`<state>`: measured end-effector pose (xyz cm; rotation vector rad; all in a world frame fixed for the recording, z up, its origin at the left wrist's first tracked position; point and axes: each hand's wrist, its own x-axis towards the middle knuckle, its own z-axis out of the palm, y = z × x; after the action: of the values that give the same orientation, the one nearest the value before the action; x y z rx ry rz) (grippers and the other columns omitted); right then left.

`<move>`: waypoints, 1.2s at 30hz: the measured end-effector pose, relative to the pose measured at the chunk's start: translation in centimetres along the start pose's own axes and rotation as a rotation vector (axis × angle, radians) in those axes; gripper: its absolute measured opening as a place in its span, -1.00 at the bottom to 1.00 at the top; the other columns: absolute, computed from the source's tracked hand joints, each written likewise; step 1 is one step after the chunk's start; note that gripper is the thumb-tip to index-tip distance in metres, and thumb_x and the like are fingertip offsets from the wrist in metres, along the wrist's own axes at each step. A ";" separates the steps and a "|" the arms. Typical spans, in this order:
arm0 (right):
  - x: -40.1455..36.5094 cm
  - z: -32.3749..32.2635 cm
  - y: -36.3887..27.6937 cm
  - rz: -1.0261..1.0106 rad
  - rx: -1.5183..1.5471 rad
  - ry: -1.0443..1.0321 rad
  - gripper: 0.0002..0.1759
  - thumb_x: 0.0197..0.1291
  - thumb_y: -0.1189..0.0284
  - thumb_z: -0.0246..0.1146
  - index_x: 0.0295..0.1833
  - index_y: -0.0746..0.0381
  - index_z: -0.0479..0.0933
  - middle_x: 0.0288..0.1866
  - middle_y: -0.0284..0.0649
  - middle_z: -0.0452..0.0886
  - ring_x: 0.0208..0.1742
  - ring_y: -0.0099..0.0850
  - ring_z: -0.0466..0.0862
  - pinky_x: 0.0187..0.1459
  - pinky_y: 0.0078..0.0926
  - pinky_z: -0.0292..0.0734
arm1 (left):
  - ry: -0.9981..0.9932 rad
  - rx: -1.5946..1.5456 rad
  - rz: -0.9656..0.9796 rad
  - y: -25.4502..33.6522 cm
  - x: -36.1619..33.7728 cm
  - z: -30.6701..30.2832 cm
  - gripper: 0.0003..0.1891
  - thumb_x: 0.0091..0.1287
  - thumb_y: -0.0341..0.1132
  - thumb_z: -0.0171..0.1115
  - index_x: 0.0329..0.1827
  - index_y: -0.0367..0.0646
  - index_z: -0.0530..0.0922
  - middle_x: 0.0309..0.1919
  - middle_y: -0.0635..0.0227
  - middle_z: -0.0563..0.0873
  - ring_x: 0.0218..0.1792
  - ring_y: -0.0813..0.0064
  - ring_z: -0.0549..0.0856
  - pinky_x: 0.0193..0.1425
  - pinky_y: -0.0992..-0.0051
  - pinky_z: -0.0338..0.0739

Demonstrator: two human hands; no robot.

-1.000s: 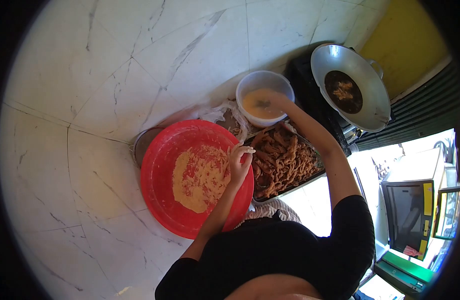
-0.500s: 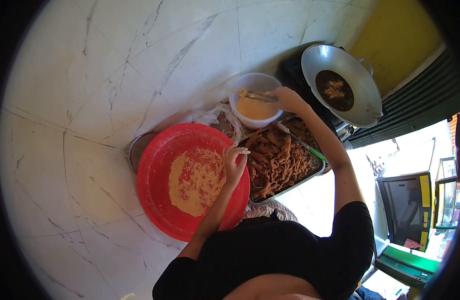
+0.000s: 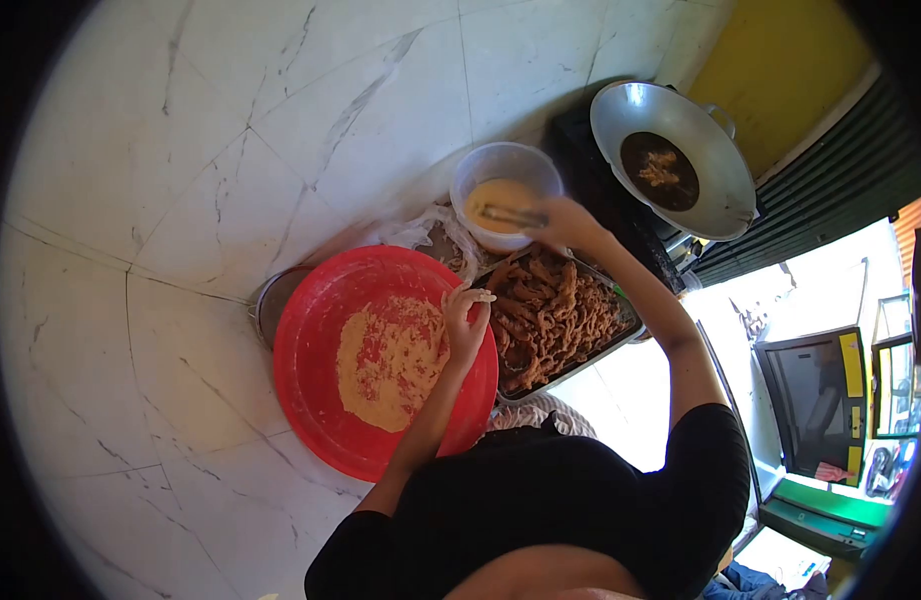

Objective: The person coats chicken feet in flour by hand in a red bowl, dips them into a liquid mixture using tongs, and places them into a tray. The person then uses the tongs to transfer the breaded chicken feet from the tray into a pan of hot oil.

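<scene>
My right hand (image 3: 566,225) grips metal tongs (image 3: 516,215), blurred by motion, over a translucent plastic bowl (image 3: 529,160) of yellowish batter (image 3: 496,195). Their tips overlap the batter in this view. Over the right rim of a big red basin (image 3: 306,365) hovers my left hand (image 3: 468,312), its fingers loosely curled, with a gap to the thumb and nothing seen between. Pale flour coats its fingertips. Loose flour (image 3: 376,370) covers part of the basin's bottom. Between my arms lies a tray (image 3: 571,375) heaped with brown fried strips (image 3: 551,310).
A large wok (image 3: 716,165) with dark oil and a frying piece (image 3: 661,168) sits on a black stove (image 3: 571,140) at the upper right. Crumpled clear plastic (image 3: 413,232) lies between basin and bowl. A tiled wall (image 3: 281,130) runs behind.
The tongs have swung toward me and lower within the bowl's outline; the battered piece seen at their tips no longer shows. My left hand stays over the basin rim.
</scene>
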<state>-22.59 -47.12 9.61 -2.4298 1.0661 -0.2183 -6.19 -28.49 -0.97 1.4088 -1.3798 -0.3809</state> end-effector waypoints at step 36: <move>-0.8 13.3 -16.8 -0.382 0.269 -0.525 -0.59 -0.10 0.17 0.31 -0.17 0.22 0.58 -0.50 -0.14 0.60 -0.55 -0.39 0.58 -0.41 -0.40 0.46 | 0.628 0.228 -0.548 3.6 -18.0 -24.1 -0.71 0.27 -0.41 0.02 0.06 -0.22 0.39 -0.26 0.27 0.63 -0.17 0.50 0.58 0.04 0.51 0.38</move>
<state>-7.88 -31.94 6.09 -2.2371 0.3202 0.1441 6.55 -1.28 3.14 1.8880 -0.5278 -0.1031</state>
